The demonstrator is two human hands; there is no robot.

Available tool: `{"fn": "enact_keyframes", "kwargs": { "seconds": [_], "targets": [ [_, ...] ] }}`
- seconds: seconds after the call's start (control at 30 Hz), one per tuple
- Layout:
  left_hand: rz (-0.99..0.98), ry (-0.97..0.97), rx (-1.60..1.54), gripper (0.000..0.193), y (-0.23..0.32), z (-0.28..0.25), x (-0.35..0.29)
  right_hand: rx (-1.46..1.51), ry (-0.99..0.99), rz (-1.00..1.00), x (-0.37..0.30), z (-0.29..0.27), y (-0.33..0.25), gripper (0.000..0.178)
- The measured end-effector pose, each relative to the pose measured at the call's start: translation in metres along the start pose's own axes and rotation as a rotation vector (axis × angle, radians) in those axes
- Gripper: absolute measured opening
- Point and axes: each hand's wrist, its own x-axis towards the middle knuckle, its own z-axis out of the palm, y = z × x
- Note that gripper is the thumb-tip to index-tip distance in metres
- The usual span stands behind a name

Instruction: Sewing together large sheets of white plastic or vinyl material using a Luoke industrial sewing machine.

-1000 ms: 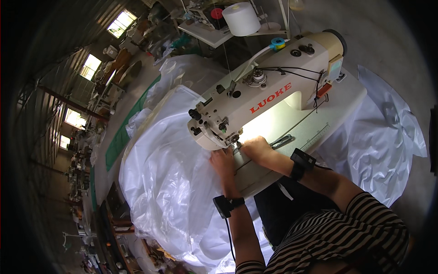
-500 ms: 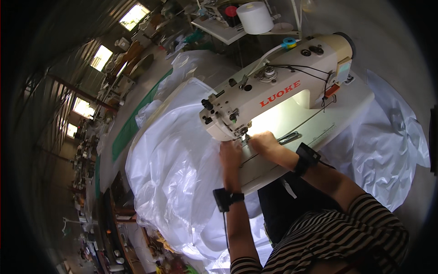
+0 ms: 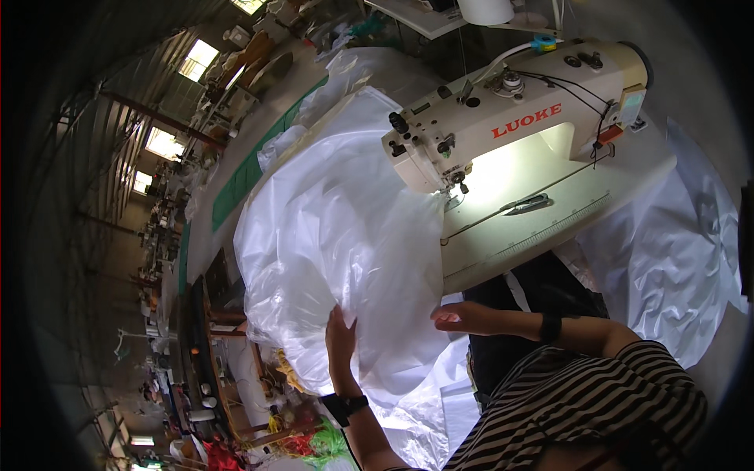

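A large sheet of white, shiny plastic-like fabric [image 3: 314, 235] spreads left of the sewing machine [image 3: 518, 118], one edge lying by its needle area. My left hand [image 3: 340, 339] rests against the lower part of this sheet, fingers extended and thumb apart. To its right, my right hand [image 3: 465, 318] is just below the machine bed's front corner, near the sheet's right edge. Its fingers point left, slightly bent and apart, and nothing shows in them. A pair of thread snips [image 3: 528, 204] lies on the lit machine bed [image 3: 503, 235]. Neither hand touches the machine.
More white fabric [image 3: 652, 251] hangs off the bed's right side. A white thread cone [image 3: 485, 9] stands at the back. A green strip [image 3: 236, 192] runs along the far left. Tangled red and green material [image 3: 322, 441] lies at lower left, below a wooden frame [image 3: 228, 334].
Both hands have come away from the needle area toward me, the left one down and leftward onto the sheet. The view has shifted, so the machine sits higher and farther right.
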Motion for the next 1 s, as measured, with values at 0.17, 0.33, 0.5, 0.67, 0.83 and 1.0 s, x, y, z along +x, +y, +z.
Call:
{"fn": "enact_keyframes", "kwargs": {
  "seconds": [0.17,0.33,0.5,0.67,0.83,1.0],
  "targets": [
    [0.010,-0.354,-0.113,0.056,0.021,-0.049,-0.019,0.195,0.024,-0.022,0.003,0.028,-0.005,0.042],
    [0.111,0.234,-0.338,0.072,0.041,-0.091,0.058,0.402,0.080,0.236,0.031,0.045,-0.017,0.049],
    [0.142,0.177,-0.398,0.090,0.061,-0.044,0.168,0.602,0.244,0.174,0.038,0.073,-0.012,0.043],
    [0.029,0.226,0.042,0.078,0.047,0.045,0.199,1.030,0.333,0.220,-0.014,0.074,0.006,0.034],
    [0.080,0.392,-0.201,0.043,0.012,0.038,0.155,0.542,0.531,0.134,-0.078,0.035,-0.009,0.018],
    [-0.071,0.390,-0.091,0.046,-0.064,-0.075,0.041,0.045,0.467,0.262,-0.168,-0.014,-0.028,0.025]
  ]
}}
